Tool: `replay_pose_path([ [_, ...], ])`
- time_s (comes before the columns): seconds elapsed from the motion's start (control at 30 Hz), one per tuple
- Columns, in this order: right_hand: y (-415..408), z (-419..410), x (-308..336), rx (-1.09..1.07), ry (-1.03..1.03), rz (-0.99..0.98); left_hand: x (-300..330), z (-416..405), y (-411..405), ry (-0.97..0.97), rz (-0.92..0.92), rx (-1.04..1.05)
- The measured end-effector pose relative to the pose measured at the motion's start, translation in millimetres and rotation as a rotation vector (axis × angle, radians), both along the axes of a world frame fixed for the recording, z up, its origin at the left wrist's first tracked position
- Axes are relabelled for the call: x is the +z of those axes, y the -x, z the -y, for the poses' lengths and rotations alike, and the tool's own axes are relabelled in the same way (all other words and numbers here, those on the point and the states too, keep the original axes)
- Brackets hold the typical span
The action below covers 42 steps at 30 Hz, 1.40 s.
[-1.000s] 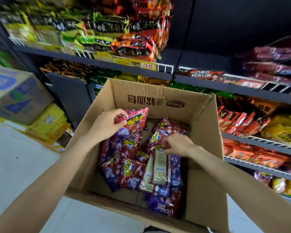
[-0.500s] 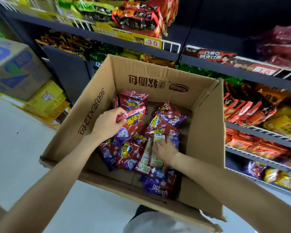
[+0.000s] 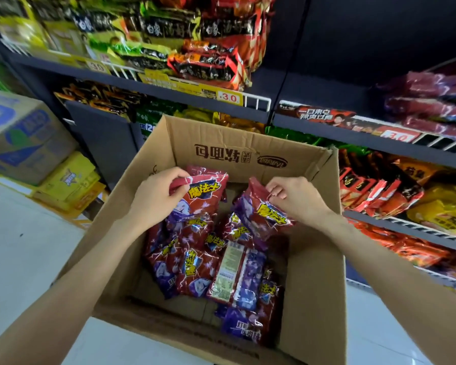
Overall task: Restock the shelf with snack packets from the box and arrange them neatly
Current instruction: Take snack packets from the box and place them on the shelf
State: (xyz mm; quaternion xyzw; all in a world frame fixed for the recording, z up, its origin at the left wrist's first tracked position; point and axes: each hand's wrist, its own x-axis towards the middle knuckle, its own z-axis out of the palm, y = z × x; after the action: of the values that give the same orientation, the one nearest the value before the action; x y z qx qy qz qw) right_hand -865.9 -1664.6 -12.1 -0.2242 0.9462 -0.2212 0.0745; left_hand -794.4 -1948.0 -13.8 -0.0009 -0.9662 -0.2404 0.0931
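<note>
Since 0.5 s ago the right hand (image 3: pixel 298 197) has come off the flat pile and now pinches a packet (image 3: pixel 263 214) by its top edge, lifted clear at 1 o'clock of the heap; the left hand (image 3: pixel 156 198) has raised its packet (image 3: pixel 203 196) higher, toward 11 o'clock. Both hands are curled, thumb against fingers, each gripping 1 red-and-purple packet at the crimped end. The rest of the snack packets (image 3: pixel 203 262) lie jumbled on the floor of the box (image 3: pixel 313 285), some face down.

The step in hand looks like picking stock out of the box; little of the restocking seems done. The next move likely calls for lifting both packets over the far box wall, at 12 o'clock, and up to the shelf (image 3: pixel 353 130) where matching red packs (image 3: pixel 432 101) sit at 2 o'clock.

The box's right flap stands tall beside the right wrist and could catch it. Open room lies straight up; the white wire shelf rail (image 3: pixel 256 102) juts at 12 o'clock.
</note>
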Motion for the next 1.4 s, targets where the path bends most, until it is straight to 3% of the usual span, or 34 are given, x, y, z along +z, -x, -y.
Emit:
replay_pose_path([
  [0.17, 4.9, -57.6, 93.6, -0.074, 0.415, -0.211, 61.2, -33.1, 35.4, 0.062, -0.282, -0.037],
  [0.33, 38.5, -109.5, 149.8, -0.174, 0.542, -0.575, 99.8, -84.6, 84.9, 0.236, -0.457, -0.046],
  [0.5, 94.1, -128.2, 153.7, -0.189, 0.432, -0.74, 126.1, -135.6, 127.3, 0.28, -0.616, -0.023],
  [0.63, 133.1, -128.9, 131.3, -0.174, 0.131, -0.877, 138.8, -160.2, 152.2, 0.079, -0.621, 0.013],
  [0.7, 145.9, -131.7, 118.9, -0.139, 0.017, -0.88, 144.7, -167.2, 163.7, -0.002, -0.639, 0.037],
  [0.83, 151.7, -136.7, 98.8, -0.072, -0.162, -0.871, 155.0, -186.3, 190.8, 0.036, -0.724, 0.024],
  [0.93, 146.7, -135.1, 92.5, -0.016, -0.172, -0.845, 160.7, -206.9, 214.3, 0.046, -0.732, 0.006],
  [1.07, 131.3, -141.1, 84.8, -0.059, -0.196, -0.894, 147.7, -240.5, 238.9, 0.116, -0.64, -0.119],
  [1.2, 114.0, -154.9, 84.1, -0.288, -0.356, -0.827, 109.7, -253.1, 251.7, 0.14, -0.471, -0.304],
  [1.4, 116.4, -152.5, 82.0, -0.302, -0.327, -0.862, 97.9, -255.9, 261.5, -0.265, 0.078, -0.474],
])
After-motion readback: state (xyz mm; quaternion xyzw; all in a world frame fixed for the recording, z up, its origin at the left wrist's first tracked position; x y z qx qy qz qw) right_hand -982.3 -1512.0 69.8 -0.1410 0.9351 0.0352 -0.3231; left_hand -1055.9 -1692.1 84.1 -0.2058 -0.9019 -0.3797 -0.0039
